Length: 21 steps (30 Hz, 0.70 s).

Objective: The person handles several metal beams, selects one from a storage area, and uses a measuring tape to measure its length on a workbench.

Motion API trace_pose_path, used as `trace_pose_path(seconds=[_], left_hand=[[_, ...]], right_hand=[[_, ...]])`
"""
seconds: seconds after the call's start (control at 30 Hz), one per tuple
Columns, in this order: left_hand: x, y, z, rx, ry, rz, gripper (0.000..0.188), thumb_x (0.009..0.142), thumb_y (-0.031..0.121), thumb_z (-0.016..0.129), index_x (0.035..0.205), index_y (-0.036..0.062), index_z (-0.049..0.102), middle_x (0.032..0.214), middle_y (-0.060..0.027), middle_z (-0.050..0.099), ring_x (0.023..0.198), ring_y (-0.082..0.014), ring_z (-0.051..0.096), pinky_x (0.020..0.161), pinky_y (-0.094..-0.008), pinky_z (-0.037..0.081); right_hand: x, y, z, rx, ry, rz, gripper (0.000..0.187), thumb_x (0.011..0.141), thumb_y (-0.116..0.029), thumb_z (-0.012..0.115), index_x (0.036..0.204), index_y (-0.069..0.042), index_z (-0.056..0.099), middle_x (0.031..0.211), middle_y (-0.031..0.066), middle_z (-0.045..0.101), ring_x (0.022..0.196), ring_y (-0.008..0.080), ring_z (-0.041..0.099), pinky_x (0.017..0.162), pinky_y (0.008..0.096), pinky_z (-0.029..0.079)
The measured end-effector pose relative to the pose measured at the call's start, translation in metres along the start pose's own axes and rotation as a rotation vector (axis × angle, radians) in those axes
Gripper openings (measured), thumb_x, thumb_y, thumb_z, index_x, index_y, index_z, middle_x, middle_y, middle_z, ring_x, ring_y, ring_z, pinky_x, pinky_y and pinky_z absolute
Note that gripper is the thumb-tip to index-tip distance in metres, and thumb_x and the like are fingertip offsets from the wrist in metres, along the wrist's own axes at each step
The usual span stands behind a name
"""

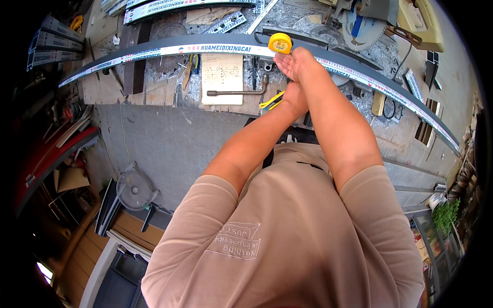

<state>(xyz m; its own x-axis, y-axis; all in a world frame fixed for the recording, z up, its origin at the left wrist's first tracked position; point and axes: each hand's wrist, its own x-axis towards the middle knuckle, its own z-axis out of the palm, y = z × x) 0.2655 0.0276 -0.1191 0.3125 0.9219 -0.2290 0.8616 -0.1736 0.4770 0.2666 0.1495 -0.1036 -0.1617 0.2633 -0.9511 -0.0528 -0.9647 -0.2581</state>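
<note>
A long dark grey profile bar [169, 46] with a white printed film strip lies across the workbench. On it, in front of me, sits a yellow tape measure [280, 43]. My right hand [290, 64] is just below its case, fingers stretched out to the left; whether they touch it I cannot tell. My left hand [295, 96] is beneath my right wrist, its fingers hidden. Beside it, at the bench's near edge, is a yellow-and-black hand tool [272, 101]; whether the hand touches it is unclear.
Left of my hands, an L-shaped socket wrench [239, 93] lies over a handwritten paper sheet [222, 66]. Pliers [195, 62] lie farther left. A circular saw blade [364, 33] on a machine stands at the back right. More profile bars [174, 7] are stacked behind.
</note>
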Motion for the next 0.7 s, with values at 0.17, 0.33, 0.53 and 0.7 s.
trace_pose_path(seconds=[0.17,0.33,0.53,0.7], left_hand=[[0.001,-0.004,0.012,-0.051,0.021,-0.021,0.057,0.099,0.040,0.053,0.149,0.0125,0.048,0.154,-0.0170,0.052,0.140,-0.0322,0.052,0.110,-0.0475,0.046],[0.005,-0.005,0.014,-0.065,-0.107,-0.063,0.059,0.100,0.039,0.052,0.151,0.0101,0.046,0.155,-0.0180,0.050,0.140,-0.0320,0.051,0.111,-0.0467,0.045],[0.004,-0.007,0.032,0.158,0.491,0.104,0.036,0.091,0.036,0.063,0.119,0.0147,0.070,0.122,-0.0107,0.073,0.108,-0.0267,0.072,0.083,-0.0425,0.057],[0.007,-0.009,0.031,0.018,0.222,0.041,0.046,0.096,0.036,0.056,0.135,0.0114,0.055,0.139,-0.0146,0.058,0.126,-0.0301,0.058,0.098,-0.0447,0.048]], right_hand=[[-0.006,-0.001,0.004,0.002,0.012,0.006,0.044,0.107,-0.023,0.028,0.118,0.000,0.063,0.100,0.0158,0.076,0.092,0.0256,0.076,0.078,0.0379,0.063],[-0.007,-0.001,0.002,0.033,-0.001,0.010,0.045,0.107,-0.024,0.028,0.119,0.001,0.063,0.100,0.0165,0.076,0.092,0.0268,0.076,0.079,0.0380,0.063],[-0.006,-0.002,0.002,0.032,-0.009,0.034,0.045,0.107,-0.024,0.027,0.118,0.001,0.063,0.100,0.0164,0.076,0.091,0.0264,0.076,0.078,0.0378,0.063],[-0.005,-0.002,0.003,0.022,0.002,0.020,0.045,0.107,-0.025,0.028,0.116,0.001,0.063,0.098,0.0160,0.076,0.087,0.0255,0.076,0.075,0.0370,0.063]])
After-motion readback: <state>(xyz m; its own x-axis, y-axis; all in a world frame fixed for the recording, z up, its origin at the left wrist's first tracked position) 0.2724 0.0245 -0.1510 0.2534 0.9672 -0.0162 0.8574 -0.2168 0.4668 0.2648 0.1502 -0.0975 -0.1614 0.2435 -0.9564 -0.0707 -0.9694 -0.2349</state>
